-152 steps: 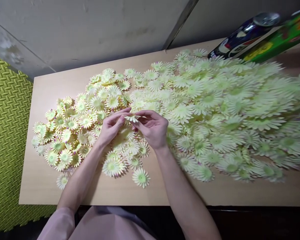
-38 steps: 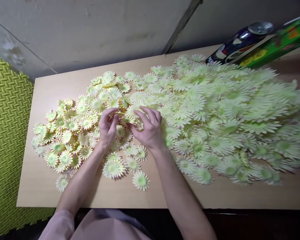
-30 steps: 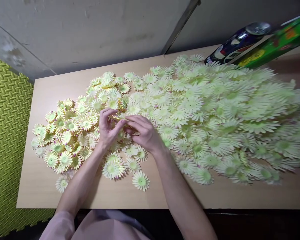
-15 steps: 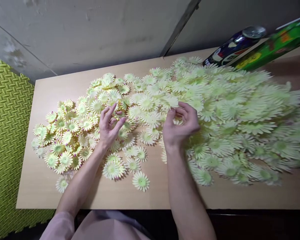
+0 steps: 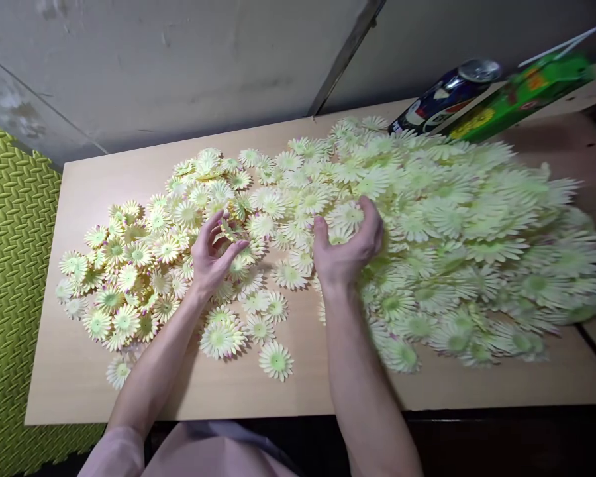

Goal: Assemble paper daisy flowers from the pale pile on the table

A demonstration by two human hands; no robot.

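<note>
Pale yellow flat flowers with green centres cover a light wooden table [image 5: 99, 179]. A smaller spread of single flowers [image 5: 129, 265] lies on the left and a big heap [image 5: 477, 238] on the right. My left hand [image 5: 211, 258] rests over the left spread, its thumb and fingers loosely closed on one flower [image 5: 227, 232]. My right hand [image 5: 350, 248] is cupped at the near left edge of the big heap, its fingers curled round a flower [image 5: 346, 217] there. Both forearms reach in from the near edge.
A dark blue drink can [image 5: 442, 103] and a long green box [image 5: 521, 93] lie at the table's far right edge. A grey wall stands behind. Green foam matting [image 5: 10, 278] runs along the left. Bare tabletop shows near the front edge [image 5: 477, 384].
My hands were together over the left spread working one flower. They have parted: the right hand moved right to the big heap and curled onto it, while the left stayed with a flower.
</note>
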